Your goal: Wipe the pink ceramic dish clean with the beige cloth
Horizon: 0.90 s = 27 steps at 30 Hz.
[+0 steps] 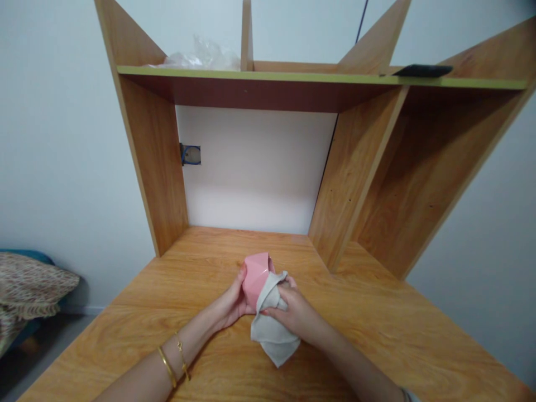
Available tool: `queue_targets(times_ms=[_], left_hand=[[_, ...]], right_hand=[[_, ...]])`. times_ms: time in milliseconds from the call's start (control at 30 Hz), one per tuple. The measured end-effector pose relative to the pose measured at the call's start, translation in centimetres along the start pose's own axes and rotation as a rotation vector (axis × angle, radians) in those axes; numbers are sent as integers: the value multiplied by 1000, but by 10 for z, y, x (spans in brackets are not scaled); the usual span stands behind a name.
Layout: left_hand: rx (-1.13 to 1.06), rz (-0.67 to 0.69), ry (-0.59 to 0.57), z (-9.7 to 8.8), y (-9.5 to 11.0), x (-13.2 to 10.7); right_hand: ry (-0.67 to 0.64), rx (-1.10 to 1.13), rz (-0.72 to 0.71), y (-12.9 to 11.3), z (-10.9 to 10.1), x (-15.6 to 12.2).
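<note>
A glossy pink faceted pot or cup (pixel 255 276) is held a little above the wooden desk, tilted with its opening toward the right. My left hand (pixel 234 298) grips it from the left side, thumb on the near face and fingers underneath. In my right hand (pixel 295 312) is a light grey cloth (pixel 276 329), bunched in the fingers and pressed against the pot's right side near the rim. One corner of the cloth hangs down toward the desk. The cloth hides part of the pot and some of my right fingertips.
Around the wooden desktop (pixel 201 251) rises a hutch with upright panels (pixel 352 173) and a green-edged shelf (pixel 293 79). A clear plastic bag (pixel 201 56) and a flat black object (pixel 422 70) lie on the shelf. At left, a patterned fringed blanket (pixel 33 285) covers blue furniture.
</note>
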<state>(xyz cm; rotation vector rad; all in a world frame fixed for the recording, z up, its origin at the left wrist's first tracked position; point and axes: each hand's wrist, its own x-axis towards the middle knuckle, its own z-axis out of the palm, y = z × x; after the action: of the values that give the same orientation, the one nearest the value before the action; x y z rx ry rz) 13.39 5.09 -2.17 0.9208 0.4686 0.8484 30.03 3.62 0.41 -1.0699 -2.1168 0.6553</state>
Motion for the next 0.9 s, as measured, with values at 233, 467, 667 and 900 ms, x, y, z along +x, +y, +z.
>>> queue_targets(times_ms=[233,467,667,900], left_hand=[[320,247,7,6,6,-6],[410,428,115,19,14,-13],[162,237,104,1,4,-4],[143,117,46,4,3,-6]], right_hand=[[41,436,163,-1,0,-3],[-100,566,164,-15,0,-8],[-64,52,-47,-17,1,-8],[60,177,37,-5,-1,-6]])
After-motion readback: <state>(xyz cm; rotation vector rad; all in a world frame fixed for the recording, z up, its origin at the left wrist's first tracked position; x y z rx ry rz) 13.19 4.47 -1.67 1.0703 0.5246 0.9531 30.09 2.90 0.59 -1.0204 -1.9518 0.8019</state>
